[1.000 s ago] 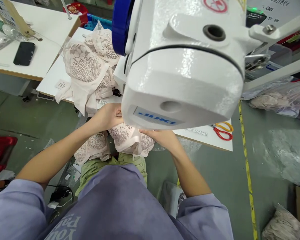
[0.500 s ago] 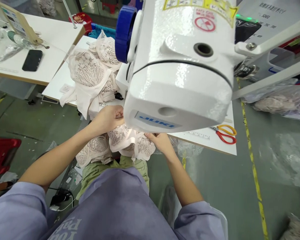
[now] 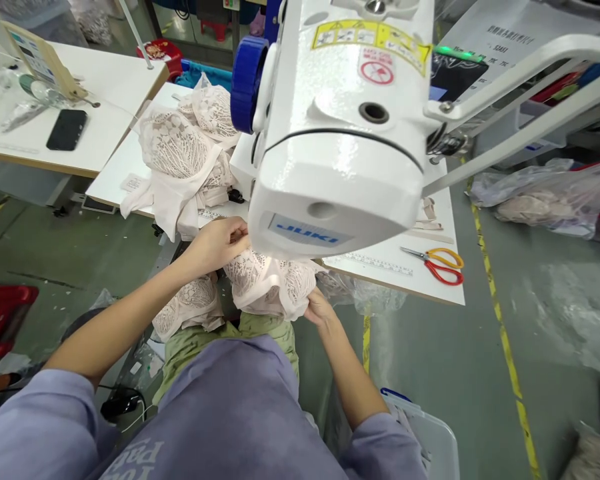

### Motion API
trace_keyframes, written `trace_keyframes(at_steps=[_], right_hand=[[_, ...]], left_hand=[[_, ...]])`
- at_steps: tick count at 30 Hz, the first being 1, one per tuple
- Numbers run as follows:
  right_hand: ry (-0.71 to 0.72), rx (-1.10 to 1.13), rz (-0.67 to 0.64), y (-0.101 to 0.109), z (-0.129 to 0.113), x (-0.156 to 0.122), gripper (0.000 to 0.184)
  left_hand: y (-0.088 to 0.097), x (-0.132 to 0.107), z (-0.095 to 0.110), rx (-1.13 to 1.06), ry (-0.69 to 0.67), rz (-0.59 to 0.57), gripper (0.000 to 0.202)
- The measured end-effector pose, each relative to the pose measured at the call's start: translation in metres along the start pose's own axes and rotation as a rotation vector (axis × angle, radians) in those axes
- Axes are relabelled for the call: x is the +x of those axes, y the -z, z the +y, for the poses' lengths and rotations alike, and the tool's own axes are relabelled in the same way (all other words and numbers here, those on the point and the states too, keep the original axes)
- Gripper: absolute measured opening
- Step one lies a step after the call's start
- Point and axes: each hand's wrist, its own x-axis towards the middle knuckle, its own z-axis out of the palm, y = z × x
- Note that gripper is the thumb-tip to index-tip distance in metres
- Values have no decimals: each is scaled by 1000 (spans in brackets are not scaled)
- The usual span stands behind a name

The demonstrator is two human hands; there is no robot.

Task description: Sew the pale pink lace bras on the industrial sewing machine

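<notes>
Lace, pale pink, makes up the garment (image 3: 270, 287) draped over the tabletop's (image 3: 420, 283) near edge, beneath the white sewing machine (image 3: 340, 147). The left hand (image 3: 217, 243) is closed on its upper part, probably to steady it. The right hand (image 3: 320, 310) pinches the lower hem, probably to draw it taut. The machine's head hides the needle (and the left fingertips).

Lace piece (image 3: 270, 283) is pale blush pink with a leafy openwork pattern, same as the lace pile (image 3: 180, 143) on the white desk (image 3: 111, 175). Sewing machine (image 3: 340, 153) is glossy white with a blue handwheel (image 3: 247, 83), blue lettering and a yellow-and-red warning sticker (image 3: 375, 50). Scissors (image 3: 440, 261) have one yellow handle and one red. Black phone (image 3: 67, 129), olive trousers (image 3: 205, 340), grey-green floor (image 3: 430, 373) with a yellow line (image 3: 505, 347).
</notes>
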Motion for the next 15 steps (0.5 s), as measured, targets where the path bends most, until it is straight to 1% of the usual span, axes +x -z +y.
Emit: trace_keyframes(at_steps=[3,5,6,8,10,11,12,13,14,15], right_hand=[[87,-7,143,3,-16,-4,55],[149,-11,218,10,-30,-9,52],[183,-13,256,13,-38,-12,50],[258,-22,322,16,-53,-22,43],[328,-67,326,9,-68,-35,36],[349,-130,273,0,-75,-43,32],[357,-231,168,-11,-82,-52,27],[354,-353,32,-25,-88,-61,24],[336,-477,-123,-40,-94,-69,23],[317,-576,-260,-55,-99,-76,23]], left_hand=[[5,-10,-1,70,55,24,14],[7,-21,3,125,71,106,19],[7,-28,6,150,57,152,21],[4,-45,19,183,-21,230,20],[-6,-62,38,174,-195,269,17],[-12,-70,48,147,-308,255,18],[-18,-76,58,114,-432,230,21],[-25,-81,67,94,-539,185,26],[-30,-83,74,90,-610,123,33],[-35,-84,78,97,-637,48,42]])
